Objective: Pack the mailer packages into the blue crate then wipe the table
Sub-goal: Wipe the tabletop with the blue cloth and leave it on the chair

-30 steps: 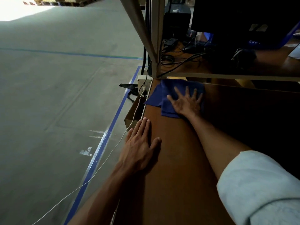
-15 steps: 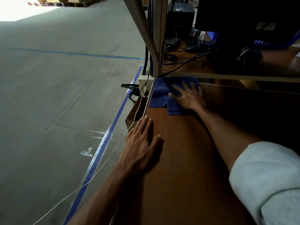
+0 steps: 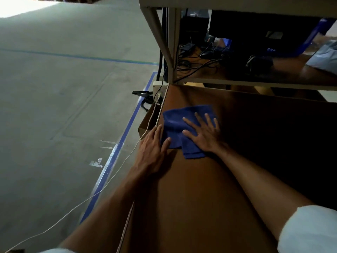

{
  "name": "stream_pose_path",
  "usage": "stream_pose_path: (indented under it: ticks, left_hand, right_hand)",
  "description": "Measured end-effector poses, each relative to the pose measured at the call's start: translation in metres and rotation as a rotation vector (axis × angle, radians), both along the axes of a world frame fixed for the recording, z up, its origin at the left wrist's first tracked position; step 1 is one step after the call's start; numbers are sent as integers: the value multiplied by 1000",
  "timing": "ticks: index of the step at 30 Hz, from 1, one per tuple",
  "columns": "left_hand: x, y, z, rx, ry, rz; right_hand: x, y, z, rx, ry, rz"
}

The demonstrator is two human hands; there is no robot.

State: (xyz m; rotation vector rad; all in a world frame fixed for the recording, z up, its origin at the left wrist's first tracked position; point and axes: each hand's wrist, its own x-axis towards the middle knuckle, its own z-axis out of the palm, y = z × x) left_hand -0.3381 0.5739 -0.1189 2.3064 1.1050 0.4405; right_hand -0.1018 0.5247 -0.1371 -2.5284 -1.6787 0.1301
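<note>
Pressed cloth (image 3: pixel 175 121) near left edge of bench (image 3: pixel 191 198) under spread, flat right grip (image 3: pixel 204 134); braced with flat left grip (image 3: pixel 151 148), thumb touching cloth. Called for even, overlapping strokes.

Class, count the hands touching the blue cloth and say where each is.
2. The right hand lies flat on the blue cloth; the left hand rests beside it on the table, thumb on the cloth.

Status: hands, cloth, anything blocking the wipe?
Right hand flat, fingers spread, pressing the dark blue terry cloth. Left hand flat at brown wooden table left edge, thumb touching cloth. Thin white cable beside that edge.
</note>
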Motion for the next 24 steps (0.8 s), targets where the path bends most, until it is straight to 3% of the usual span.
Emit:
stream_pose_path:
  ticks: [3,8,11,15,20,24]
  left_hand:
    - [-21,-24,-3,-69,-56,4]
    - [-51,-50,-12,-195,-132,20]
    - [-68,-70,-13,-241,-141,15]
    - [-85,-83,-13,-247,-160,4]
    - [-96,-93,-11,-130,-5,-61]
    - [-102,-91,-14,-15,136,-150]
  right_hand:
    - [-12,-19,0,69,91,-165]
    - [-59,-46,7,-38,36,18]
    - [-78,-58,8,-49,61,-128]
    - [-117,-88,9,-55,21,88]
    - [-127,-128,8,-39,39,-233]
    - [-133,-165,10,-62,24,-66]
